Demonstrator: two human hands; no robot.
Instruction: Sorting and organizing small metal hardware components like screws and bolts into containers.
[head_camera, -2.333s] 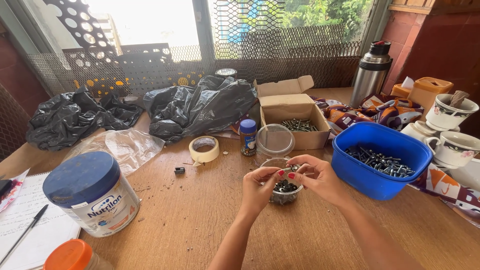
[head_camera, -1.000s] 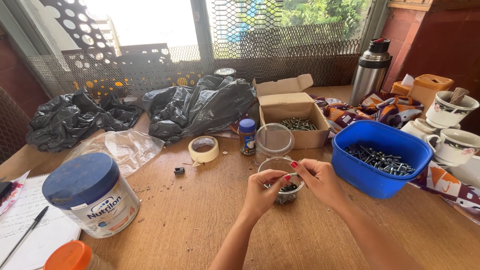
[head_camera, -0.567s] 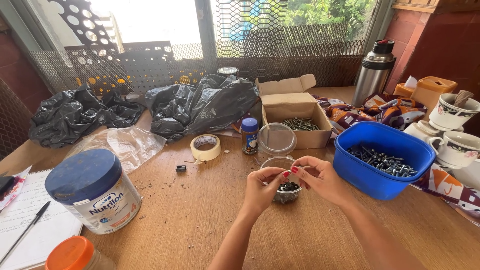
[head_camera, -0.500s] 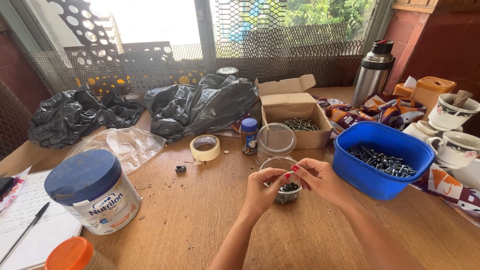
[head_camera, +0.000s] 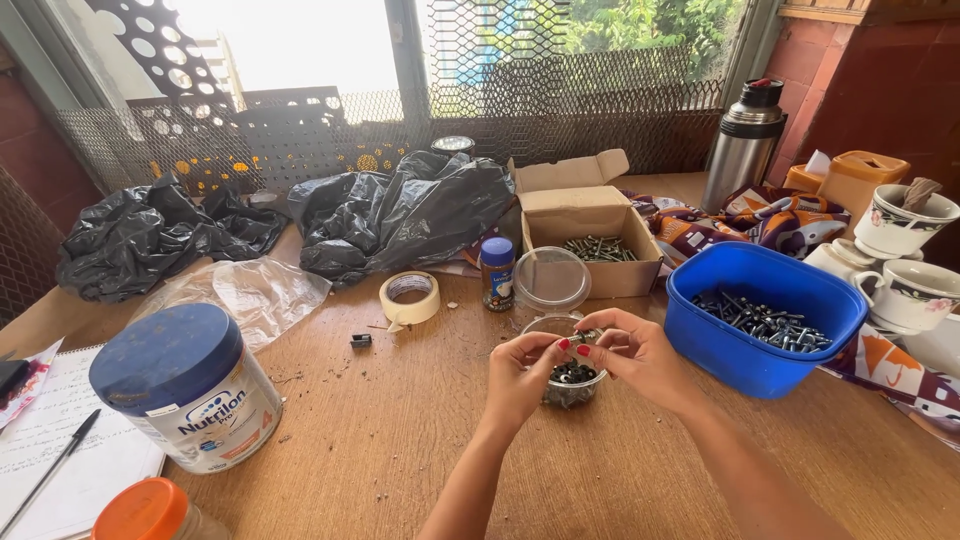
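Your left hand (head_camera: 522, 368) and right hand (head_camera: 632, 352) are up close together over the small clear cup (head_camera: 571, 380), fingertips pinched from both sides onto a little metal fastener (head_camera: 585, 337) that sits between them, just above the cup's rim. Both hands are closed down on that one piece; whether it is a bolt with a nut on it is too small to tell. The cup stands on the wooden table (head_camera: 400, 450) right in front of you, dark hardware filling its bottom. This piece should be light, hard and stiff, so it won't bend, but I'd judge it slick and easy to drop, so keep the pads on its ends rather than its smooth middle. The cup itself looks thin and light and could tip if you nudge its rim; steady it by the wall if you need to. Just to your right the blue tub (head_camera: 765, 318) holds more screws, and the open cardboard box (head_camera: 592, 232) behind the cup has another lot. A clear lid (head_camera: 551, 279) rests beside a small blue-capped jar (head_camera: 497, 273).
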